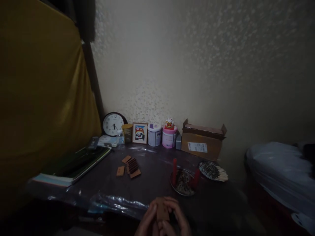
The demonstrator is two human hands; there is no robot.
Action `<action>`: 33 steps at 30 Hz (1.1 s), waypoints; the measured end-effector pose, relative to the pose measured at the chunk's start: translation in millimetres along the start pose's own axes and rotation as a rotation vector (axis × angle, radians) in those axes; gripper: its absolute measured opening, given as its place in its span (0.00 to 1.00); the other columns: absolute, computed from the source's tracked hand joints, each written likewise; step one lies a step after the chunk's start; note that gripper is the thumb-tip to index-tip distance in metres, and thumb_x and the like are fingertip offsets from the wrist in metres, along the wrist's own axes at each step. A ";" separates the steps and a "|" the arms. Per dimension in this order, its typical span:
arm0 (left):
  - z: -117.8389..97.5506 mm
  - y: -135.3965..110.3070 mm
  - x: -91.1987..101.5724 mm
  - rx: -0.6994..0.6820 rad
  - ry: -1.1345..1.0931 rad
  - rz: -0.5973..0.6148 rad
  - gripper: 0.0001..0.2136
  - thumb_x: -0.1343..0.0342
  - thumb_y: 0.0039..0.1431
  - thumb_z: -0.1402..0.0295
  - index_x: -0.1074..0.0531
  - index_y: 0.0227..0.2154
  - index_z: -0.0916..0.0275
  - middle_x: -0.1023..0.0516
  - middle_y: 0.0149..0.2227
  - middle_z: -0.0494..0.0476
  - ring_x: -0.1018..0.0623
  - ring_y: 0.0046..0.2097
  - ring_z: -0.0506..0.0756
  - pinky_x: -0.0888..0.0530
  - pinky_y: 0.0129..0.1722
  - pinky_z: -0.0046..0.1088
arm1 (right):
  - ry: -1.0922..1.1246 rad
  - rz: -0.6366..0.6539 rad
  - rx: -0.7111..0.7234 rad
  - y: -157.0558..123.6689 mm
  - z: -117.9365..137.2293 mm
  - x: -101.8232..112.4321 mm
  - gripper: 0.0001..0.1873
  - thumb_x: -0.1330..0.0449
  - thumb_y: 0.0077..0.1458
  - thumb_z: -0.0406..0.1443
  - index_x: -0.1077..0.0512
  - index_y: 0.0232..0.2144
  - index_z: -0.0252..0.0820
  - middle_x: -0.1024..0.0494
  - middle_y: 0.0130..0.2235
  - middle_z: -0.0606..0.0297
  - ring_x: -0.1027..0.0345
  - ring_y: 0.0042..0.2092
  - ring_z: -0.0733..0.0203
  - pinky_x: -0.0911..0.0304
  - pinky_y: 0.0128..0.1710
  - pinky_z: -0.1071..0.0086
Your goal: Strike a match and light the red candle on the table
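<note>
Close to me at the table's front edge, a small brown cardboard matchbox [162,210] is held between both hands. My left hand [149,218] grips its left side, with the thumb lying along the edge. From the right, my right hand [176,214] closes round the same box, fingers at its right side and lower end. Farther off on the left lies a loose pile of similar matchboxes [132,165], some showing dark sides. A metal plate [183,194] with red candles [174,172] and dark, charred-looking bits stands beyond my right hand.
A second plate [205,177] holds dark bits and pale sticks. Along the wall stand a clock [113,124], a framed panda picture [140,133], a white tub [154,136], a pink tub [169,137] and a cardboard box [201,144]. A green book-like item [81,162] lies left.
</note>
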State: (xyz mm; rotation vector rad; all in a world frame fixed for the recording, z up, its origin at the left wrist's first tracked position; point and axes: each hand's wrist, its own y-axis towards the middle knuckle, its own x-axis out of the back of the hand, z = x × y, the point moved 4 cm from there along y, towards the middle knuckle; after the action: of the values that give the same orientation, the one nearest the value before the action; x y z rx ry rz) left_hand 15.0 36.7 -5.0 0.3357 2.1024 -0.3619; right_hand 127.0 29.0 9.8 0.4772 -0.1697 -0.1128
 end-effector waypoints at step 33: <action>11.9 4.8 -8.6 -0.018 -0.188 0.093 0.06 0.44 0.54 0.68 0.26 0.33 0.62 0.20 0.34 0.56 0.23 0.38 0.54 0.29 0.41 0.30 | 0.051 0.027 -0.083 -3.4 -0.4 -4.1 0.17 0.44 0.52 0.39 0.32 0.46 0.44 0.27 0.48 0.59 0.34 0.50 0.54 0.38 0.50 0.63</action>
State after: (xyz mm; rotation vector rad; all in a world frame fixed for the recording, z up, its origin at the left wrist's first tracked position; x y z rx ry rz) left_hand 30.4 35.8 -4.4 0.3727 1.8985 -0.3072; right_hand 122.9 26.8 7.3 0.3948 -0.1204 -0.0810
